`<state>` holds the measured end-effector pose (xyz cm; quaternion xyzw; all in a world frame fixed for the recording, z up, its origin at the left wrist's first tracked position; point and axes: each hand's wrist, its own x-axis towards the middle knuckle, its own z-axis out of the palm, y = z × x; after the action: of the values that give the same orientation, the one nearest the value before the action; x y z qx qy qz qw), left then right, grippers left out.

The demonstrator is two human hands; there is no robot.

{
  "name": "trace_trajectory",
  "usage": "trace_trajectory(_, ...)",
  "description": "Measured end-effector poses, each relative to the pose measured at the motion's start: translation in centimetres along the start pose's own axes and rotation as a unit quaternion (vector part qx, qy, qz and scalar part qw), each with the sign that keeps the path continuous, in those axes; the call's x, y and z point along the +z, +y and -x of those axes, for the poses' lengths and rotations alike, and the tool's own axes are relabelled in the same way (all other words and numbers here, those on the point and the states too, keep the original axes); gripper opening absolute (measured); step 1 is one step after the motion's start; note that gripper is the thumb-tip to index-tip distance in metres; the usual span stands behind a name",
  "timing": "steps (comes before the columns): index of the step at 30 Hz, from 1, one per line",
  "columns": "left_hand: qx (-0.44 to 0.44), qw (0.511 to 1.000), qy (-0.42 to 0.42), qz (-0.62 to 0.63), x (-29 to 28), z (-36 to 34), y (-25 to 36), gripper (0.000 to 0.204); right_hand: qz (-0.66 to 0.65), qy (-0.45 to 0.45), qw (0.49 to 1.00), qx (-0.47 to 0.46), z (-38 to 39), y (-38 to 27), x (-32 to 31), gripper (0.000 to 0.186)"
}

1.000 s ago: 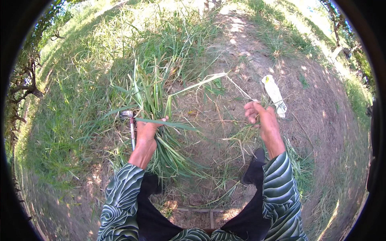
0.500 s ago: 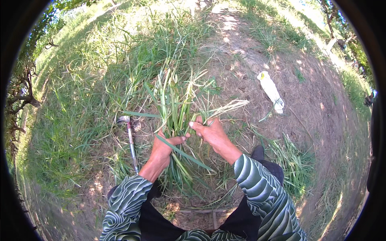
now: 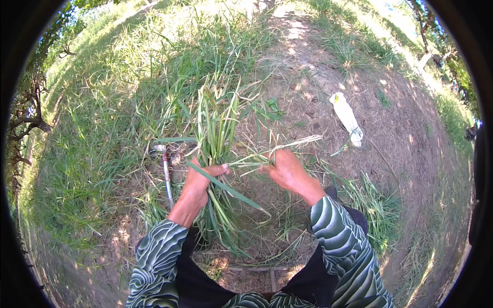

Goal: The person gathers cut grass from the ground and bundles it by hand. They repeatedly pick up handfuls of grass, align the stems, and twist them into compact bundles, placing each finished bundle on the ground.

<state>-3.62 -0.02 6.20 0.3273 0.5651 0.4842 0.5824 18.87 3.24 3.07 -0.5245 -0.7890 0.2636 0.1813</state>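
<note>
My left hand (image 3: 202, 179) is closed around an upright bundle of grass (image 3: 214, 131), with pale stem ends pointing away from me and green blades hanging below the fist. In my right hand (image 3: 288, 172), closed fingers pinch a few grass stalks (image 3: 246, 160) stretched sideways from the bundle. Their dry, pale tips stick out past the right knuckles. One long green blade crosses in front of my left wrist. Left of the bundle lies a sickle (image 3: 167, 174) with a metal handle, its head partly among the grass.
A white bag or cloth (image 3: 347, 118) lies on the bare soil at the right. Cut grass (image 3: 372, 210) is heaped beside my right foot. Standing grass (image 3: 97, 149) covers the left and far ground. Tree branches (image 3: 31, 123) edge the left side.
My right hand has moved right and slightly nearer, drawing stalks out from the bundle. My left hand and the bundle have shifted a little left.
</note>
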Motion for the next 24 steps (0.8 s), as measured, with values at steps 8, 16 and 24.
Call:
trace_trajectory(8, 0.038, 0.99, 0.101, 0.089, -6.2, -1.3, 2.8, 0.015, 0.055, 0.083, 0.99, 0.102, 1.1, 4.5, -5.1, 0.022)
trace_trajectory(16, 0.017, 0.996, 0.07, 0.059, -5.2, -1.4, 1.2, 0.022, -0.058, 0.304, 0.942, 0.127, 1.8, 2.7, -6.6, 0.019)
trace_trajectory(24, -0.017, 0.999, 0.048, -0.007, -1.0, -0.6, -1.1, 0.034, -0.075, 0.31, 0.942, -0.101, 0.8, 0.1, -3.9, 0.021)
